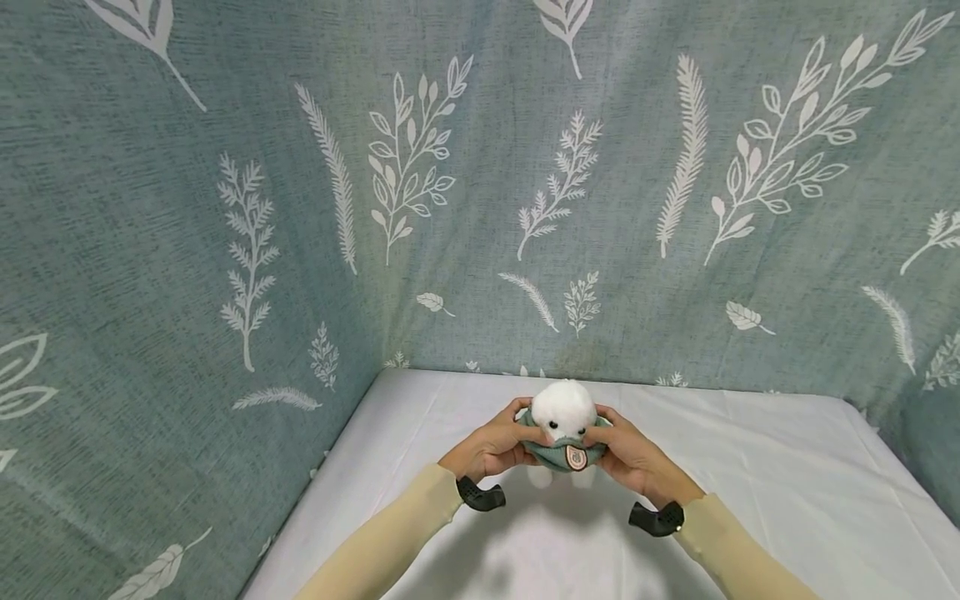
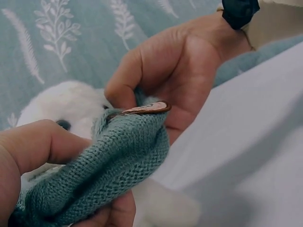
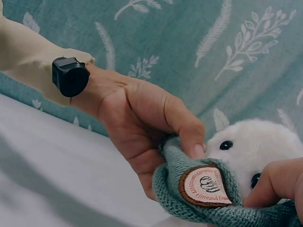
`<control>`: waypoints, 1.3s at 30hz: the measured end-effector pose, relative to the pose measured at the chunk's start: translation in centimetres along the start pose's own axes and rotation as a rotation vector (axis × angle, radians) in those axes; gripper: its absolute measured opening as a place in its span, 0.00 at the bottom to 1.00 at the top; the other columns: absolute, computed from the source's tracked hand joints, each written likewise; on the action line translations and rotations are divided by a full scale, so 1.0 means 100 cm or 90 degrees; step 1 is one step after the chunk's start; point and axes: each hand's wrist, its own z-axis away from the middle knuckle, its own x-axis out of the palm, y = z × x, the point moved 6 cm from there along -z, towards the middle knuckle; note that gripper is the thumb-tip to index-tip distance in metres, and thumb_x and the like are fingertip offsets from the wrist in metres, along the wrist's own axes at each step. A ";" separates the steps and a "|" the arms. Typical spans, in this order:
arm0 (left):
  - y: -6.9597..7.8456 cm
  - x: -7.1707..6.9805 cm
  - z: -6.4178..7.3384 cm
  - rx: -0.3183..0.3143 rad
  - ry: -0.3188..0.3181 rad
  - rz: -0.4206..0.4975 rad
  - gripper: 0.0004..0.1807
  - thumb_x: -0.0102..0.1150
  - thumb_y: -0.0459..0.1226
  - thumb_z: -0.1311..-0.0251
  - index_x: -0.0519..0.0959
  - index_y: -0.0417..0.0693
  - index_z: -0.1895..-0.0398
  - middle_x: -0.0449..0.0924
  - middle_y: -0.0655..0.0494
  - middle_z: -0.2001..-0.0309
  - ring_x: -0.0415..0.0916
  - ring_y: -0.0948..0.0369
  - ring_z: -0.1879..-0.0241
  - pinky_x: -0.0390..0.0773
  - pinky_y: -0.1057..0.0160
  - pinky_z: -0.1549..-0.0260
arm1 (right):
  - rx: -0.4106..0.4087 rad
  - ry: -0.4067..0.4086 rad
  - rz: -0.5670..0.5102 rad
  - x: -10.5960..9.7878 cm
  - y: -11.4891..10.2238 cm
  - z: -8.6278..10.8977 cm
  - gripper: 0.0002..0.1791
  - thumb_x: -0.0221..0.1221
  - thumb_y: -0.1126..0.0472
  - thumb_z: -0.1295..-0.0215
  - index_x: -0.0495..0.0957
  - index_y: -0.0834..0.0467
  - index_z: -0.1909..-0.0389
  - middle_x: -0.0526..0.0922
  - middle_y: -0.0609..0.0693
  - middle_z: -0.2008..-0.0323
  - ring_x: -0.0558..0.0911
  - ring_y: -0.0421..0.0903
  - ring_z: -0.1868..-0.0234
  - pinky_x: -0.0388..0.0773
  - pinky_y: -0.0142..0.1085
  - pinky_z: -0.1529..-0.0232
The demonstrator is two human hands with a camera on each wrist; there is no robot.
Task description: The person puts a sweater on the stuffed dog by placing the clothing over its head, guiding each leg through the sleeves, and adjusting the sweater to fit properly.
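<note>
A white plush toy [image 1: 564, 407] with black eyes faces the camera between both hands. Around its lower face and sides sits a teal knitted garment [image 1: 551, 453], its front bearing a pink patch [image 3: 206, 186] with a brown border. My left hand [image 1: 498, 440] grips the knit at one side, thumb over the upper edge by the toy's cheek and fingers underneath. On the other side my right hand [image 1: 633, 457] pinches the same edge, its thumb close below an eye. White feet [image 1: 542, 476] show under the knit; the toy's back is hidden.
White cloth [image 1: 420, 417] covers the table beneath the toy. Teal curtains [image 1: 480, 208] with white leaf prints stand behind and along the left. A black device [image 1: 480, 495] is strapped at each wrist, over cream sleeves.
</note>
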 end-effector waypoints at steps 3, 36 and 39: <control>-0.001 0.000 -0.001 0.000 0.000 -0.001 0.41 0.62 0.19 0.45 0.60 0.49 0.29 0.69 0.36 0.38 0.81 0.46 0.53 0.82 0.48 0.59 | -0.004 0.001 -0.003 0.000 0.001 0.000 0.46 0.52 0.76 0.40 0.46 0.62 0.21 0.56 0.71 0.28 0.71 0.56 0.40 0.76 0.39 0.50; -0.002 -0.012 -0.004 0.022 -0.020 -0.067 0.42 0.71 0.20 0.49 0.66 0.51 0.32 0.77 0.41 0.42 0.82 0.49 0.50 0.83 0.54 0.56 | -0.034 -0.017 0.091 -0.016 0.005 -0.008 0.44 0.57 0.76 0.37 0.52 0.58 0.22 0.56 0.70 0.26 0.68 0.64 0.32 0.74 0.49 0.42; -0.001 -0.012 -0.003 0.023 -0.010 -0.062 0.42 0.70 0.19 0.50 0.67 0.50 0.32 0.77 0.41 0.43 0.82 0.49 0.52 0.83 0.55 0.59 | -0.034 -0.014 0.082 -0.015 0.006 -0.006 0.43 0.56 0.75 0.37 0.52 0.58 0.22 0.58 0.69 0.27 0.71 0.61 0.34 0.76 0.46 0.45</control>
